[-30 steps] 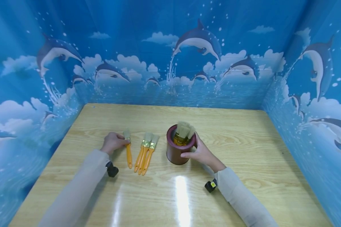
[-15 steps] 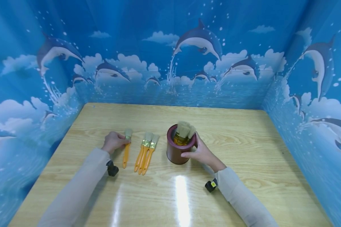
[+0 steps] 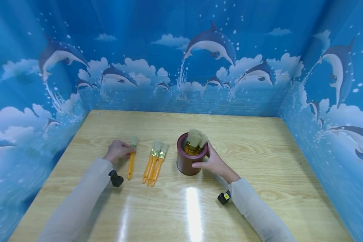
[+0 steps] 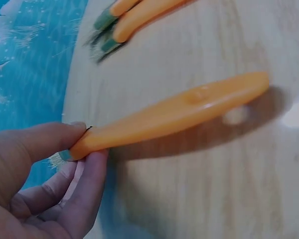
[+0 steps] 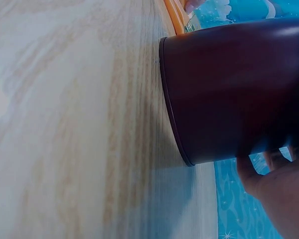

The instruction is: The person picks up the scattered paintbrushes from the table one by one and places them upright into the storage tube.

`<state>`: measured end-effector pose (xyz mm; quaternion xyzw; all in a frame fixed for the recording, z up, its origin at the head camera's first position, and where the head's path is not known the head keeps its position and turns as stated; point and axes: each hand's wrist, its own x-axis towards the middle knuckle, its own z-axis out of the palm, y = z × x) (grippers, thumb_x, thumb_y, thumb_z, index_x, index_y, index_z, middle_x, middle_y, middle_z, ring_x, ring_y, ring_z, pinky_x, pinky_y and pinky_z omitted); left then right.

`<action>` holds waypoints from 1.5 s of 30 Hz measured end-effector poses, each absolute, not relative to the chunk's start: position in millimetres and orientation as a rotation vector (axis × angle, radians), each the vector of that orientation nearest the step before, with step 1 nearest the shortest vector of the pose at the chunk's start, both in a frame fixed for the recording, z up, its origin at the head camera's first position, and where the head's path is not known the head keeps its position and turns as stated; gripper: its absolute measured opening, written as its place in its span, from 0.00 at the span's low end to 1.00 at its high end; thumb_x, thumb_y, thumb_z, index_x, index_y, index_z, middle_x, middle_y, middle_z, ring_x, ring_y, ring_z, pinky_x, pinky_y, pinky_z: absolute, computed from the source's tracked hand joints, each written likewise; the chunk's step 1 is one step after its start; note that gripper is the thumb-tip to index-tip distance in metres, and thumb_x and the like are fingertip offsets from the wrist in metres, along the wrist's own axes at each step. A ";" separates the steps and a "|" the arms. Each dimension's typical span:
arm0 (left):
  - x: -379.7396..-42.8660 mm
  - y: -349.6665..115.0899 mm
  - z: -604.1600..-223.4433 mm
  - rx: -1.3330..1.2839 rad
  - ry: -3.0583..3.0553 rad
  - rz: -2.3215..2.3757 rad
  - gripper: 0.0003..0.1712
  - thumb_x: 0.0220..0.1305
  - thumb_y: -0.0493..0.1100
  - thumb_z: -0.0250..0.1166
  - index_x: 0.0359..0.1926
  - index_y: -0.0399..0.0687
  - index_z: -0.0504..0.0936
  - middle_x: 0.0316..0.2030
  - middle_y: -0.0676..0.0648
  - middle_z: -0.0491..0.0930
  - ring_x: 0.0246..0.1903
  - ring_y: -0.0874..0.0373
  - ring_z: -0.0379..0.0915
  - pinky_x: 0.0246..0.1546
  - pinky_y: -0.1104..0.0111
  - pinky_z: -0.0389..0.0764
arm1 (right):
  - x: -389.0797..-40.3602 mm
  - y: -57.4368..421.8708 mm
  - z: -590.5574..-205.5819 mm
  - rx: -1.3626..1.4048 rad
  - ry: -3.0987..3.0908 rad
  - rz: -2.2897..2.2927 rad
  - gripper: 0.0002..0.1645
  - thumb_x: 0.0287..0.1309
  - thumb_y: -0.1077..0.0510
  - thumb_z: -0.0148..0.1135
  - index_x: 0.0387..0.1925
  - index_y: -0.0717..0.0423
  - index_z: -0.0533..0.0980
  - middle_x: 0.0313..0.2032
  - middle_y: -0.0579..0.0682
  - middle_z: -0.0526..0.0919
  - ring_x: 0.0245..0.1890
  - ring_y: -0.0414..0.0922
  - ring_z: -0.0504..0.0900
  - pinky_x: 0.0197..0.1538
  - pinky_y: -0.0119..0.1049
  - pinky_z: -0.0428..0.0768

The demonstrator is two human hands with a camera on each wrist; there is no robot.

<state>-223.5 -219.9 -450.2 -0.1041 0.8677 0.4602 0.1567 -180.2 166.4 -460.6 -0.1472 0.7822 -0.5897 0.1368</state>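
Observation:
My left hand [image 3: 118, 150] pinches a paintbrush [image 3: 131, 164] with an orange handle between thumb and fingers, close to its metal collar. In the left wrist view the handle [image 4: 179, 114] points away from the hand, with its shadow on the wood below. Just right of it, several like paintbrushes [image 3: 154, 164] lie side by side, bristles toward the back. My right hand [image 3: 213, 162] grips the right side of a dark red-brown can [image 3: 187, 164], thumb at the front. Bristle ends of more paintbrushes [image 3: 195, 139] stick up out of the can; their handles are hidden inside.
The can stands upright on a light wood-grain table [image 3: 248, 141]. A blue curtain [image 3: 157, 50] printed with dolphins closes off the back and both sides. Small black cameras [image 3: 116, 179] sit on the wrists.
The left hand has shifted a little to the left with its paintbrush, whose handle end has swung left, away from the others on the table. The right hand and the can have stayed put.

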 end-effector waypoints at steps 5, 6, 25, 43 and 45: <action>-226.1 -222.6 -434.4 -0.314 2.484 1.316 0.24 0.62 0.44 0.66 0.51 0.29 0.76 0.43 0.37 0.81 0.33 0.59 0.81 0.45 0.60 0.82 | -179.5 165.9 -460.9 -0.415 2.273 -1.704 0.71 0.44 0.47 0.77 0.74 0.34 0.35 0.73 0.48 0.51 0.71 0.53 0.54 0.71 0.60 0.48; -226.8 -222.7 -430.7 -0.316 2.482 1.331 0.24 0.62 0.44 0.66 0.52 0.30 0.76 0.43 0.37 0.82 0.33 0.59 0.81 0.46 0.58 0.82 | -179.5 166.0 -460.9 -0.414 2.274 -1.702 0.71 0.44 0.47 0.77 0.74 0.34 0.35 0.73 0.48 0.51 0.71 0.53 0.54 0.71 0.60 0.48; -231.9 -187.4 -364.5 -0.193 2.377 1.587 0.32 0.63 0.49 0.65 0.62 0.36 0.69 0.55 0.36 0.75 0.52 0.48 0.77 0.48 0.66 0.81 | -182.0 166.8 -460.7 -0.396 2.249 -1.676 0.70 0.48 0.55 0.75 0.75 0.38 0.32 0.74 0.48 0.48 0.72 0.52 0.53 0.72 0.58 0.49; -212.7 -145.4 -310.2 0.043 2.343 1.807 0.25 0.61 0.45 0.68 0.53 0.34 0.74 0.49 0.37 0.80 0.46 0.51 0.81 0.46 0.68 0.82 | -179.9 166.5 -460.3 -0.432 2.270 -1.702 0.68 0.47 0.50 0.76 0.74 0.33 0.35 0.73 0.46 0.51 0.71 0.51 0.54 0.71 0.58 0.50; -209.8 -138.9 -307.5 0.081 2.325 1.826 0.24 0.61 0.44 0.68 0.52 0.33 0.74 0.48 0.36 0.81 0.44 0.53 0.82 0.47 0.66 0.82 | -179.7 166.5 -460.2 -0.438 2.272 -1.703 0.69 0.46 0.50 0.76 0.74 0.33 0.35 0.73 0.46 0.51 0.71 0.51 0.54 0.71 0.58 0.50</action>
